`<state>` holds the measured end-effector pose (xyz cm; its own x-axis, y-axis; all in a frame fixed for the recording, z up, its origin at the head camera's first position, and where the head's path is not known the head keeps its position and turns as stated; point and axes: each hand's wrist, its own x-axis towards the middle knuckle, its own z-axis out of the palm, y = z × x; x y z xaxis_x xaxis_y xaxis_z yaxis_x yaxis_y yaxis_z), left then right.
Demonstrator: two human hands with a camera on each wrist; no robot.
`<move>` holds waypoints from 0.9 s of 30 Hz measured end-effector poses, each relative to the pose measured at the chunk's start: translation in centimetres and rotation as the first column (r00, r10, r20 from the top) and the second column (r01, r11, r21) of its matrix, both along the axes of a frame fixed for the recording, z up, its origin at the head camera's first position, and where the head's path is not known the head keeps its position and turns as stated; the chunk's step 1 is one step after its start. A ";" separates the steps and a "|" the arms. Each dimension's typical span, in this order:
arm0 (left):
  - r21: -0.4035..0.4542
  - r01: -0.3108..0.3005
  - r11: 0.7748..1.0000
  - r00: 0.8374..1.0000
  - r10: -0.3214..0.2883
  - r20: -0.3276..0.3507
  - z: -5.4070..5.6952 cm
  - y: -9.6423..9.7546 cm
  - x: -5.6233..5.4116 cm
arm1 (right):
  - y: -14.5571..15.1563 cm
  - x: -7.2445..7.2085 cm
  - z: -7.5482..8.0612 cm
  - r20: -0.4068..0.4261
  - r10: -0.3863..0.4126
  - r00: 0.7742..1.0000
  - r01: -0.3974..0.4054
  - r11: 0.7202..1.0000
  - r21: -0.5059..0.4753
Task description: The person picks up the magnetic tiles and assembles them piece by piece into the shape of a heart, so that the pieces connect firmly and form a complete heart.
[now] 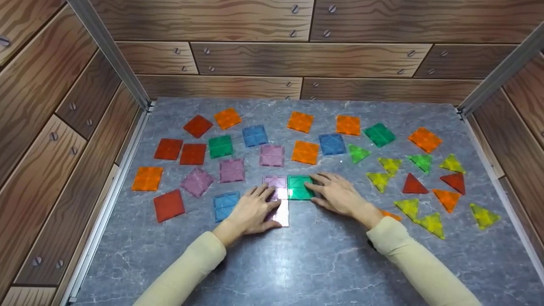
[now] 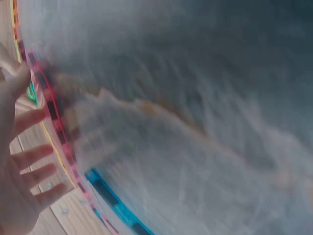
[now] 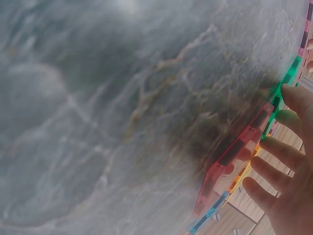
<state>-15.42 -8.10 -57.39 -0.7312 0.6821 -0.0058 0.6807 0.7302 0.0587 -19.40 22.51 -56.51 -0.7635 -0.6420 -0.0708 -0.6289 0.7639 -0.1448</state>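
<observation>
In the head view my left hand rests on two purple translucent square tiles, an upper one and a lower one, partly covering both. A green square tile lies flat against the upper purple tile's right edge. My right hand touches the green tile's right side with extended fingertips. In the right wrist view a red translucent piece shows beside the right fingers; the head view does not show it there. A blue square tile lies just left of my left hand, partly covered.
Loose square tiles, such as a red one, an orange one and a purple one, spread across the left and back. Triangles, including a yellow one and a red one, lie at right. Wood-patterned walls enclose the grey table.
</observation>
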 end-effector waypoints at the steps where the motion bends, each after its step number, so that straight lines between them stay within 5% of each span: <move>1: 0.006 0.004 1.000 1.000 -0.004 0.018 0.0 -0.1 0.0 | 0.1 0.0 0.0 0.000 0.005 1.000 -0.005 1.000 -0.009; 7: 0.042 0.029 0.999 0.998 -0.031 0.051 -0.2 -0.4 -0.3 | 2.2 0.0 0.4 -0.008 -0.034 0.999 0.033 0.995 -0.099; 16: 0.042 0.028 0.999 0.999 -0.030 0.041 -0.4 -0.1 -0.5 | 6.2 0.5 0.4 0.063 -0.102 0.993 0.108 0.989 -0.102; 27: 0.008 0.034 0.999 0.999 -0.034 0.032 -0.3 0.9 -0.8 | 6.3 4.8 0.6 0.016 -0.012 1.000 0.013 0.996 -0.089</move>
<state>-16.18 -7.17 -57.69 -0.7069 0.7069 -0.0240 0.7030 0.7059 0.0863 -14.57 28.78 -55.94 -0.7706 -0.6368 -0.0258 -0.6167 0.7553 -0.2221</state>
